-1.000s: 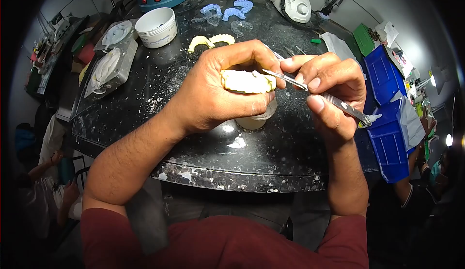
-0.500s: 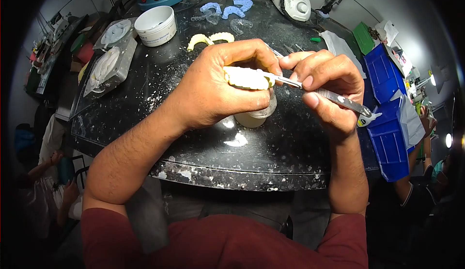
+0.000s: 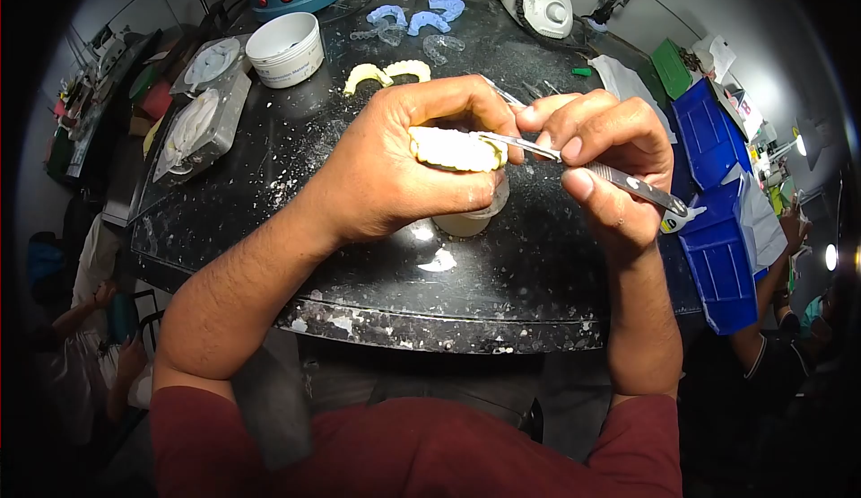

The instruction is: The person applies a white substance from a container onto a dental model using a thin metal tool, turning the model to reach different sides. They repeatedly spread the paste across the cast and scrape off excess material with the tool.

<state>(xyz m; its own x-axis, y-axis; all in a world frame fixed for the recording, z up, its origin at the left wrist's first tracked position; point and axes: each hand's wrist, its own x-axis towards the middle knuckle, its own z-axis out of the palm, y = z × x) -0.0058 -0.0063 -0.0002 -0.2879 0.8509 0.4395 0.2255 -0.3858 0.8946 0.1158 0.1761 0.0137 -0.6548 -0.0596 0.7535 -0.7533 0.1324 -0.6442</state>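
My left hand (image 3: 381,161) is closed around a pale yellow dental cast (image 3: 453,150), thumb below and curled fingers above. Light glares off the cast's upper face. A scalpel (image 3: 639,189) with a flat metal handle is pinched in my right hand (image 3: 619,135); its blade end overlaps the right end of the cast. A second thin metal tool (image 3: 500,91) sticks out past the right fingers toward the upper left. Partly hidden beneath the cast stands a small translucent cup (image 3: 465,223).
Two yellow arch-shaped casts (image 3: 366,76) lie behind my hands. Farther back are blue dental models (image 3: 429,21) and clear aligners (image 3: 441,48). A white tub (image 3: 285,49) stands left, blue trays (image 3: 722,265) right. White crumbs dot the black table (image 3: 359,274).
The cast has tilted a little in my left hand, showing more of its bright upper face. The scalpel blade now lies differently across its right end. My right hand has barely moved.
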